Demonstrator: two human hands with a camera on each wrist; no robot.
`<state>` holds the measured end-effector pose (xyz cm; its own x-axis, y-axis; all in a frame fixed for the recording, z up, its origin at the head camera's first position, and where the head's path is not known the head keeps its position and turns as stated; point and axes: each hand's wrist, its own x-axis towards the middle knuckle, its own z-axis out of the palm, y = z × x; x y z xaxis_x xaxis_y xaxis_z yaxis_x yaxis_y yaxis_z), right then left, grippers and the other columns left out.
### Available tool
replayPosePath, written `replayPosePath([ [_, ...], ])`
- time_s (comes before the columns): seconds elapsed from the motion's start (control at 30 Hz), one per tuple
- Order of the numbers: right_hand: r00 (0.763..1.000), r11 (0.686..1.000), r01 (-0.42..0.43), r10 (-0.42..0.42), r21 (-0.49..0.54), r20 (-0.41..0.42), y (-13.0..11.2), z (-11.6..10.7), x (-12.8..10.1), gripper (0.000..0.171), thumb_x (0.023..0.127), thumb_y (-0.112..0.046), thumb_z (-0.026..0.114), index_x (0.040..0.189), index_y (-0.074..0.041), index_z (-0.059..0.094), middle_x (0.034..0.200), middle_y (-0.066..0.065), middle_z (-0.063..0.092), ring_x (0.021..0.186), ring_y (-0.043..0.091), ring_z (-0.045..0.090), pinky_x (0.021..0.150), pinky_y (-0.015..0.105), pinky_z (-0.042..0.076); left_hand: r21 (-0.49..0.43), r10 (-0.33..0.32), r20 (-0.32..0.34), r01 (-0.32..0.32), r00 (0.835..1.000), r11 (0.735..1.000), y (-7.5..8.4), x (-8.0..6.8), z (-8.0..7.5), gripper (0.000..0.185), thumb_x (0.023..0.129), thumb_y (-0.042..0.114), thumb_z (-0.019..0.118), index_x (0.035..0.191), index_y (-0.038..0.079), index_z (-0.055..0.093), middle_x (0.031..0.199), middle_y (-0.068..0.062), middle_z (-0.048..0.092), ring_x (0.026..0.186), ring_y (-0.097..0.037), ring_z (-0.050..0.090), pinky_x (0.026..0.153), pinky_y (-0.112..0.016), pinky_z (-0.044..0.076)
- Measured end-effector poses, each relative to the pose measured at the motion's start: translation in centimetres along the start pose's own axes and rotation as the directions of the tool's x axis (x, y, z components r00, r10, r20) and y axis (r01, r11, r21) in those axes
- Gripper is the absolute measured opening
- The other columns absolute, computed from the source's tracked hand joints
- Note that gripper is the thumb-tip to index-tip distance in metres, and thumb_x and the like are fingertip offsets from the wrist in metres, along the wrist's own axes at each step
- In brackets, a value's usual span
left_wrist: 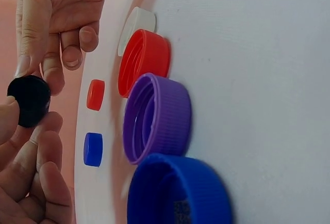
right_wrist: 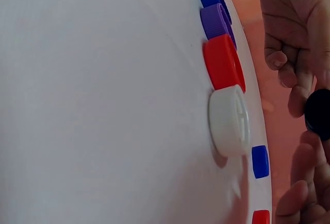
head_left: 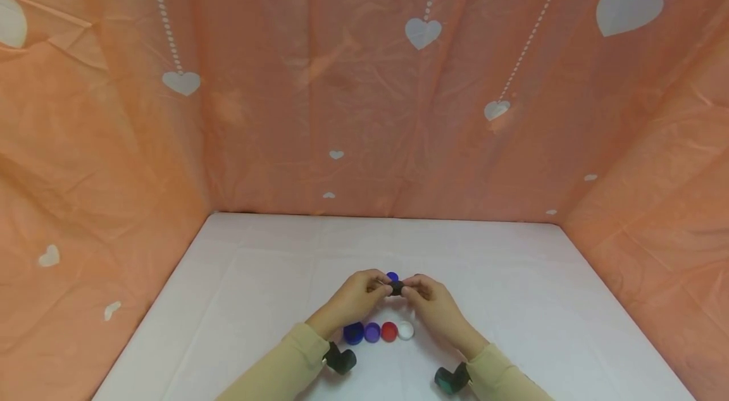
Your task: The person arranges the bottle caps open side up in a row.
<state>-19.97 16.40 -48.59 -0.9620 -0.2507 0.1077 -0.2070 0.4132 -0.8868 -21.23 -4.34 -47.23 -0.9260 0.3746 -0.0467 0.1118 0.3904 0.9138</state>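
Note:
Above the white table, a black bottle cap (head_left: 395,288) is held between both hands. My left hand (head_left: 355,296) pinches its left side with thumb and fingers. From the right, my right hand (head_left: 435,306) pinches the opposite side. In the left wrist view the black cap (left_wrist: 30,100) shows its round face. On the table nearer me stands a row of larger caps, hollow sides up: blue (head_left: 354,333), purple (head_left: 373,332), red (head_left: 389,331) and white (head_left: 405,330). The blue one has a small dark patterned patch inside.
Beyond the hands lie a small blue cap (left_wrist: 93,149) and a small red cap (left_wrist: 96,95); the red one is hidden in the head view. Black wrist devices (head_left: 340,360) hang below both sleeves. An orange cloth (head_left: 364,91) with white hearts encloses the white table (head_left: 273,240).

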Motion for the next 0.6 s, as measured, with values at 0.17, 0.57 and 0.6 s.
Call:
replayPosePath([
  [0.17, 1.0, 1.0, -0.003, 0.003, 0.007, -0.023, 0.18, 0.06, -0.04, 0.019, 0.096, -0.027, 0.061, 0.105, -0.012, 0.066, 0.097, -0.002, 0.07, 0.096, 0.018, 0.064, 0.081, 0.028, 0.049, 0.001, -0.018, -0.009, 0.018, 1.0, 1.0, -0.06, -0.01, 0.08, 0.014, 0.096, 0.031, 0.061, 0.102, 0.02, 0.068, 0.096, 0.003, 0.066, 0.089, -0.015, 0.058, 0.08, -0.038, 0.046],
  [0.57, 1.0, 0.999, -0.012, 0.014, 0.048, -0.023, -0.02, 0.08, -0.13, 0.015, 0.096, -0.021, 0.062, 0.104, -0.009, 0.065, 0.096, 0.002, 0.07, 0.094, 0.023, 0.066, 0.079, 0.026, 0.051, -0.003, -0.029, -0.03, 0.029, 0.999, 1.0, 0.16, -0.24, 0.2, 0.016, 0.096, 0.032, 0.061, 0.105, 0.02, 0.066, 0.096, 0.004, 0.064, 0.089, -0.014, 0.056, 0.081, -0.037, 0.046],
  [0.6, 1.0, 0.999, -0.012, 0.013, 0.049, -0.021, -0.01, 0.09, -0.13, 0.014, 0.096, -0.02, 0.062, 0.104, -0.009, 0.065, 0.096, 0.002, 0.07, 0.094, 0.023, 0.066, 0.079, 0.026, 0.051, -0.01, -0.041, -0.028, 0.041, 0.999, 0.999, 0.2, -0.27, 0.21, 0.016, 0.096, 0.033, 0.061, 0.105, 0.02, 0.066, 0.096, 0.004, 0.064, 0.09, -0.015, 0.056, 0.081, -0.037, 0.046],
])
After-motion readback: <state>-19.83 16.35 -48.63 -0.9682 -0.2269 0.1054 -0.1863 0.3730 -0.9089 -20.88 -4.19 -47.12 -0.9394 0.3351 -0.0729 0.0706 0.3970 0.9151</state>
